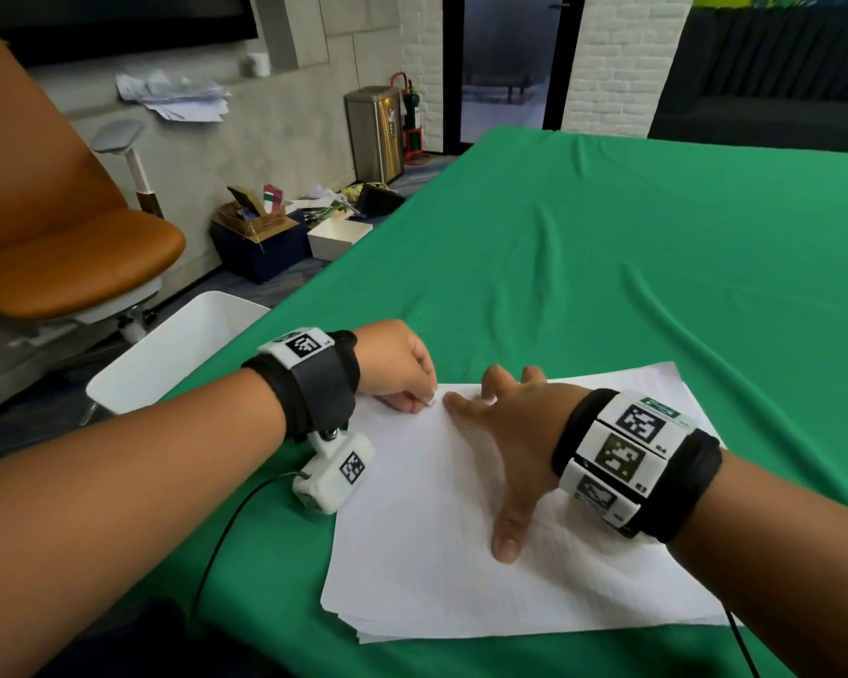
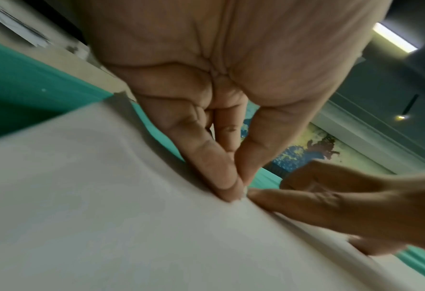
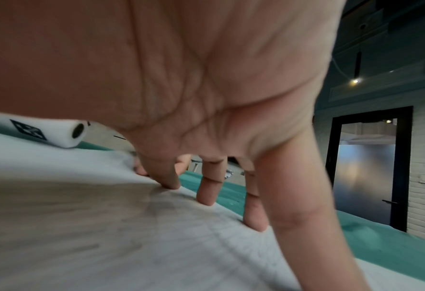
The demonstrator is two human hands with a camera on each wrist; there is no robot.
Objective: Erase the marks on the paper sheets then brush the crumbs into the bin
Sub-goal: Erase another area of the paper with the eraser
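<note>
Item: paper sheets [image 1: 485, 530], a white stack lying on the green cloth [image 1: 608, 237] at the near edge of the table; I make out no marks on the top sheet.

Item: my left hand [image 1: 397, 369], at the stack's far left corner, thumb and fingertips [image 2: 227, 185] pinched together on a small white piece [image 1: 431, 402], which looks like an eraser, pressed to the paper.

Item: my right hand [image 1: 515, 433], fingers spread apart and straight, tips [image 3: 170, 182] pressing the top sheet flat, just right of the left hand.

Item: white bin [image 1: 177, 349], on the floor by the table's left edge.

Item: orange chair [image 1: 69, 247], far left.
</note>
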